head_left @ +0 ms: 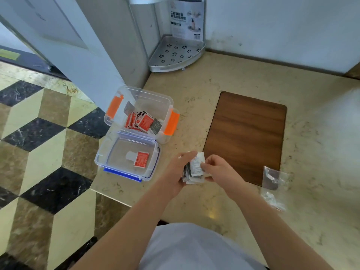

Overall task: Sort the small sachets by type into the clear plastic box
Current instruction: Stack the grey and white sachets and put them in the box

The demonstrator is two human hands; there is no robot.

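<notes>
My left hand [178, 172] holds a stack of small white and dark sachets [190, 175] above the counter. My right hand [216, 168] pinches the top white sachet [197, 162] of that stack. To the left stands the clear plastic box [155, 98] with orange clips; inside it lie several red sachets [139, 120] and a dark grey one [155, 126]. In front of it lies the box's clear lid [109, 152] with blue clips, upside down, with one red sachet [141, 159] on it.
A brown wooden board [247, 133] lies on the beige stone counter [194, 90] to the right of my hands. Crumpled clear plastic bags [272, 184] sit at the board's near right corner. A perforated metal corner shelf [175, 53] stands at the back. The counter edge drops to a patterned floor [39, 152] on the left.
</notes>
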